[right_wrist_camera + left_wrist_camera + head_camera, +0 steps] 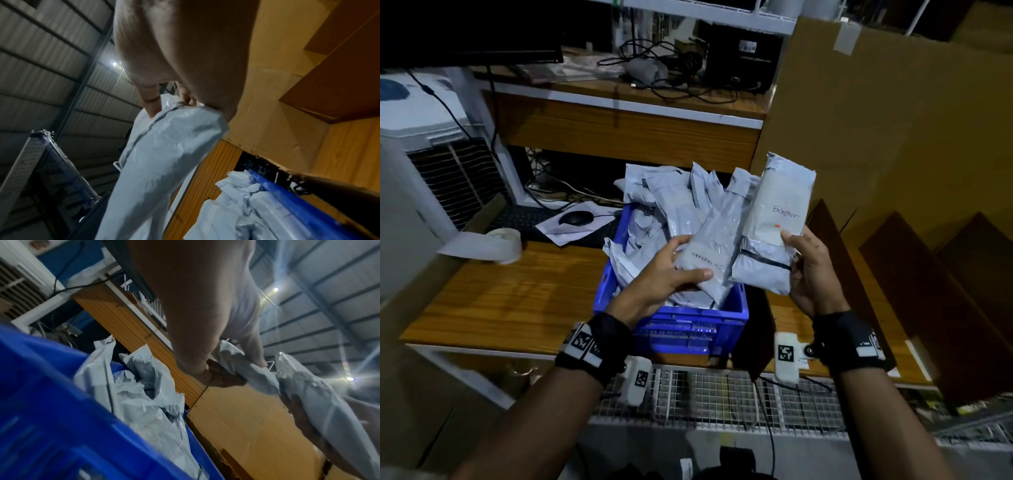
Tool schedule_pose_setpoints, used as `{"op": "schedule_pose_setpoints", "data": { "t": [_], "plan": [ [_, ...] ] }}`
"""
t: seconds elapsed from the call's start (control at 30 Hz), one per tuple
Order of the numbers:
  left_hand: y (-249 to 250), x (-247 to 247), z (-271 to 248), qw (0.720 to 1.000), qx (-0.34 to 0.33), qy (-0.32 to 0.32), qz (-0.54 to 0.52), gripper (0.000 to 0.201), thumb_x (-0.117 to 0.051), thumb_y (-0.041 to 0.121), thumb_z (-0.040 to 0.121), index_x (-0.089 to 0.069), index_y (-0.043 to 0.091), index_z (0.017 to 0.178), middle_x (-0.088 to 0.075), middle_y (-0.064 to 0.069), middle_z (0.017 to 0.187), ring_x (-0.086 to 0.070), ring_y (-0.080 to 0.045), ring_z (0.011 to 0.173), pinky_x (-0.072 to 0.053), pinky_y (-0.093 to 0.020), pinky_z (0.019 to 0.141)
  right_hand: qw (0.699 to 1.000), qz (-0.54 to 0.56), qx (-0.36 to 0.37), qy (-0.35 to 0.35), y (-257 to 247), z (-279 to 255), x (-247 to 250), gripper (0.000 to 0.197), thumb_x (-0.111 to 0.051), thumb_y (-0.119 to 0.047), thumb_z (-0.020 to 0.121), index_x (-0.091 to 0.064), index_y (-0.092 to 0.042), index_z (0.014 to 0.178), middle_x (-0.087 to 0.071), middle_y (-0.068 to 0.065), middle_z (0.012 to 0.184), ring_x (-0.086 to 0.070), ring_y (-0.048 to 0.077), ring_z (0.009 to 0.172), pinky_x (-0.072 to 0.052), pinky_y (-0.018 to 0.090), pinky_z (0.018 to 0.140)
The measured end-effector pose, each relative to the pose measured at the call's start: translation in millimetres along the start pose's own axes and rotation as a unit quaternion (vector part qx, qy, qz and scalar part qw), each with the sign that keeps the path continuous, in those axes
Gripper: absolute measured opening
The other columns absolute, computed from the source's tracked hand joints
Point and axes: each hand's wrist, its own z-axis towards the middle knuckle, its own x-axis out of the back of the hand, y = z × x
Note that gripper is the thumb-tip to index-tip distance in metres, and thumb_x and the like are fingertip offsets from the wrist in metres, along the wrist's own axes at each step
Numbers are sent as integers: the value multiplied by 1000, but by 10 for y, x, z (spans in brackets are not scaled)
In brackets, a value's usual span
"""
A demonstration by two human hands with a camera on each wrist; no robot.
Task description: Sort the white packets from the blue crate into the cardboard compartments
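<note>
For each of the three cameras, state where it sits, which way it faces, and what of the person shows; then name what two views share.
Head: worn on the head, facing forward and down at the blue crate; both forearms show, with left hand and right hand each holding a white packet.
Left wrist: looks along the left hand up toward the roof; its fingers grip a packet.
Right wrist: looks along the right hand, upward; cardboard compartments at right.
Shared: both wrist views show the crate's heaped packets.
</note>
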Motion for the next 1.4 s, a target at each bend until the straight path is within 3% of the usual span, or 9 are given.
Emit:
{"op": "schedule_pose_setpoints", "data": {
  "t": [0.17,0.3,0.5,0.63,0.83,1.0,1.1,1.23,1.4],
  "plan": [
    [155,218,33,990,-71,122,7,79,-90,11,77,-48,23,143,-76,-17,119,-76,-33,109,-64,-46,90,999,-24,-7,46,13,-172,232,39,-52,-8,105,-57,-5,144,-68,20,137,-65,42,126,-60,51,98],
    [309,237,53,982,-114,131,79,54,-87,18,86,-60,21,133,-75,-3,108,-74,-2,94,-59,-43,90,997,-12,-6,82,30,-384,407,42,-53,-14,106,-55,-8,147,-66,19,141,-63,43,129,-55,58,103],
    [375,-131,89,989,-123,43,75,32,-82,17,91,-71,2,118,-79,-13,112,-76,-30,104,-60,-52,93,998,-39,-37,36,-92,-746,391,45,-48,-13,104,-54,-10,149,-64,21,143,-62,44,129,-51,61,105],
    [341,-468,86,989,-109,9,97,30,-75,26,99,-73,3,119,-79,-14,112,-76,-33,107,-60,-56,97,997,-31,-63,-13,-84,-885,410,48,-50,-13,105,-51,-7,152,-60,23,147,-59,46,132,-51,63,107],
    [306,-990,-5,986,-106,-21,130,30,-61,30,108,-74,4,118,-80,-11,111,-76,-30,108,-60,-52,99,993,74,-91,-17,-140,-1071,655,47,-44,-16,104,-55,-6,149,-70,20,132,-75,32,107,-64,45,83],
    [239,-1546,-47,983,-126,-23,133,29,-56,24,110,-74,2,115,-81,-11,108,-77,-24,102,-60,-35,86,998,35,-56,-17,-358,-1229,1169,46,-43,-13,108,-49,-12,154,-59,20,148,-67,36,124,-60,52,96],
    [132,-1946,-5,983,-129,3,133,26,-58,26,110,-75,6,113,-81,-10,106,-77,-27,102,-62,-44,89,998,-37,-41,1,-560,-1367,1634,45,-49,-12,108,-50,-14,152,-61,17,148,-62,40,132,-51,61,107],
    [-85,-2581,69,980,-116,46,154,26,-59,32,109,-76,12,109,-81,-10,102,-76,-36,103,-58,-58,93,992,-104,-32,65,-897,-1627,2287,39,-59,-13,104,-56,-14,143,-72,11,134,-71,34,119,-61,52,94],
    [-298,-3420,180,979,-116,40,162,26,-58,34,109,-76,14,110,-82,-5,98,-78,-22,91,-60,-44,80,980,-156,-4,125,-1247,-1951,3056,36,-60,-10,104,-60,-17,140,-74,5,130,-74,24,114,-62,39,88]
  ]
}}
